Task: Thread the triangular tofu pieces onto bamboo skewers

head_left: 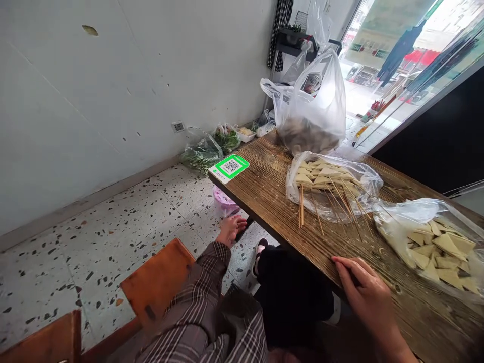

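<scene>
My left hand (231, 229) is stretched out below the table's left edge, fingers extended and holding nothing visible. It is just beneath a pink-lined bin (224, 199) in the picture. At the front edge of the wooden table (264, 186), my right hand (366, 290) has thumb and forefinger tips together; anything between them is too small to make out. Beyond it lies an open plastic bag of tofu triangles on skewers (328, 176), with bare stick ends pointing toward me. Loose tofu triangles (442, 249) fill a second open plastic bag to the right.
A tied white plastic bag (313, 116) stands at the table's far end. A green QR-code card (230, 167) lies on the left corner. Bags of greens (202, 151) rest on the floor by the wall. An orange-brown stool (161, 280) is at my left.
</scene>
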The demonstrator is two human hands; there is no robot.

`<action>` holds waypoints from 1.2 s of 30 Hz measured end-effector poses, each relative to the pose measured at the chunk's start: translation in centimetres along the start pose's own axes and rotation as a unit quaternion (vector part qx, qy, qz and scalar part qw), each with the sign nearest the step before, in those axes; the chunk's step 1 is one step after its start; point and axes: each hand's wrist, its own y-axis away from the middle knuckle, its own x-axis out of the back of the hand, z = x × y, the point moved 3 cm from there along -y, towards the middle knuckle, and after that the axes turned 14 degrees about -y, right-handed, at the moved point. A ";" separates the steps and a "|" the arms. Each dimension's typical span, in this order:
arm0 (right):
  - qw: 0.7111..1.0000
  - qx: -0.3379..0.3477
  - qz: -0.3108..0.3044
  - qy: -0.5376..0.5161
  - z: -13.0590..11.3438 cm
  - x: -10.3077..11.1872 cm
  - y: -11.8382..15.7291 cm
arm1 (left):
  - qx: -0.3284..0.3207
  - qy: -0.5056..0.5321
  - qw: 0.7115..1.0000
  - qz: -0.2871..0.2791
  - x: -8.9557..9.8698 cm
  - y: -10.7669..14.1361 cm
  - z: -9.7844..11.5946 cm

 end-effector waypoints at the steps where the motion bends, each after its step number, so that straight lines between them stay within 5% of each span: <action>1: 1.000 0.001 0.003 -0.006 0.1 0.0 -0.1 | 0.016 0.021 1.000 -0.003 -0.3 1.4 -0.4; 8: 0.998 -0.029 0.036 -0.048 -1.5 -0.6 -0.9 | 0.070 0.125 0.989 -0.022 -1.7 10.6 1.6; 11: 0.996 -0.018 0.063 -0.067 -2.1 0.0 -1.5 | 0.044 0.107 0.993 0.038 -2.2 12.7 4.3; 14: 0.995 0.023 0.068 -0.069 -2.0 2.2 -1.4 | -0.039 0.057 0.997 0.044 -4.0 14.4 8.3; 17: 0.995 0.022 0.092 -0.032 -1.2 6.5 0.4 | -0.117 0.000 0.993 0.005 -6.9 16.7 12.0; 21: 0.985 -0.088 0.138 0.050 3.8 14.5 3.9 | -0.138 -0.031 0.988 -0.068 -11.7 19.2 14.3; 23: 0.961 -0.204 0.126 0.139 7.9 18.5 5.5 | -0.119 -0.038 0.989 -0.084 -13.8 19.8 14.4; 27: 0.923 -0.297 0.159 0.189 14.8 24.7 7.4 | -0.069 -0.052 0.990 -0.111 -16.8 20.4 14.1; 31: 0.902 -0.341 0.166 0.208 19.3 27.0 6.7 | -0.063 -0.069 0.986 -0.139 -18.5 20.8 14.0; 36: 0.899 -0.346 0.141 0.227 22.1 26.9 4.5 | -0.073 -0.091 0.983 -0.142 -20.3 21.5 14.5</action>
